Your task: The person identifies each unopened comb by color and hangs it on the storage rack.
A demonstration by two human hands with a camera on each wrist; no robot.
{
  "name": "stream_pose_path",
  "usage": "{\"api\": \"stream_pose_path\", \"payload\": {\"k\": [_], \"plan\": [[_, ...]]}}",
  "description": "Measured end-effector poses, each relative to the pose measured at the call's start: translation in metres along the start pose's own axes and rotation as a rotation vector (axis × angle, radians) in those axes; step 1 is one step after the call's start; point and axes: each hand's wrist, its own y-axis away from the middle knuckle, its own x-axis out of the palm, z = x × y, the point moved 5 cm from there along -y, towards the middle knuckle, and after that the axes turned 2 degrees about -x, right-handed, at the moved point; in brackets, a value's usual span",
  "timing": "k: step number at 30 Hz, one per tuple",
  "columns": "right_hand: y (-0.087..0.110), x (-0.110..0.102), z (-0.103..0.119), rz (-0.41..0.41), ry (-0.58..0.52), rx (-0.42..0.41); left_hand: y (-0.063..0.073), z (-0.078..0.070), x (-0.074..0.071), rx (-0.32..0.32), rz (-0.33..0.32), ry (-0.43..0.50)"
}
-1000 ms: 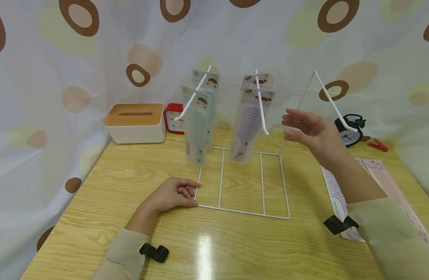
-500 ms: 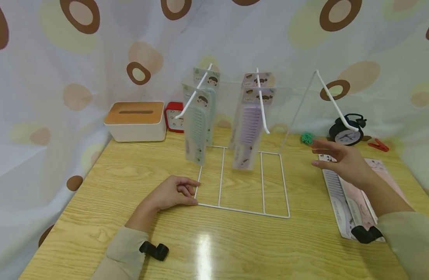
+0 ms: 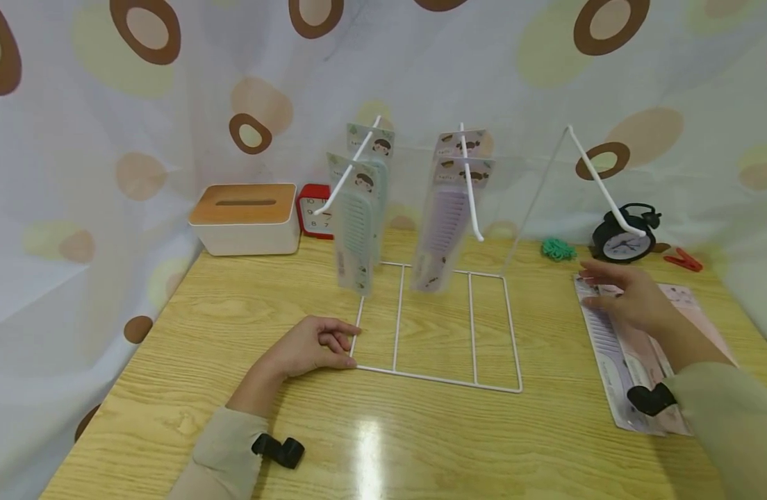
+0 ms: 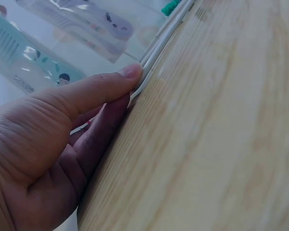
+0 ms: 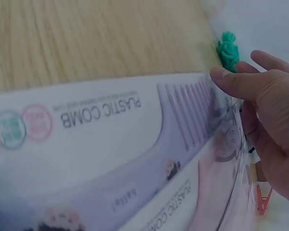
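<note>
My left hand (image 3: 311, 346) holds the front left corner of a white wire display rack (image 3: 433, 378), with thumb and fingers at the wire. In the left wrist view the thumb of the left hand (image 4: 62, 120) lies along that wire. Packaged mint-green combs (image 3: 356, 232) hang on the rack's left hook, packaged purple combs (image 3: 447, 215) on the middle one; the right hook (image 3: 599, 180) is bare. My right hand (image 3: 633, 298) hovers, fingers parted, over the far end of a packaged purple comb (image 3: 608, 354) lying on the table. Packaged pink combs (image 3: 696, 312) lie beside it, partly hidden.
Behind the rack stand a tissue box (image 3: 246, 219) with a wooden lid and a red clock (image 3: 315, 208). At the back right are a green tangled bundle (image 3: 557, 249), a black alarm clock (image 3: 624, 236) and a red clip (image 3: 683, 260). A patterned curtain borders the table.
My right hand has moved right and down, away from the rack's hooks to the packaged combs on the table. The hanging purple combs swing slightly. My left hand stays at the rack's corner.
</note>
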Motion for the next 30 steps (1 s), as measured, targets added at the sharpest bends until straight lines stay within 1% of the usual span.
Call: {"api": "stream_pose_path", "payload": {"k": [5,9,12,15,17,21,23,25,26,29,30], "plan": [[-0.005,0.002,-0.005,0.078,0.129,0.050,0.000,0.002,0.001,0.000,-0.001,-0.014],[-0.008,0.007,-0.006,0.128,0.161,0.053,0.000,0.002,0.001,0.005,-0.006,-0.023],[-0.011,0.011,-0.006,0.137,0.168,0.058,0.000,0.002,0.000,0.004,-0.005,-0.016],[-0.012,0.013,-0.003,0.090,0.133,0.066,0.000,0.001,0.000,0.000,-0.005,-0.015],[-0.010,0.014,-0.002,0.041,0.080,0.077,0.000,0.002,0.000,-0.005,-0.004,-0.012],[-0.003,0.010,0.002,-0.091,-0.056,0.108,0.000,0.001,0.000,-0.005,-0.002,-0.012],[0.004,0.006,0.006,-0.144,-0.122,0.135,0.000,0.001,-0.001,-0.001,-0.003,-0.017],[0.011,0.000,0.013,-0.188,-0.205,0.141,0.000,0.001,-0.001,0.001,-0.006,-0.022],[0.014,-0.003,0.018,-0.204,-0.273,0.124,0.000,0.001,-0.001,0.001,-0.006,-0.024],[0.026,-0.013,0.035,-0.243,-0.545,0.049,-0.001,0.002,0.000,0.002,-0.004,-0.023],[0.030,-0.016,0.042,-0.248,-0.655,0.025,-0.001,0.002,0.000,0.002,-0.004,-0.023]]}}
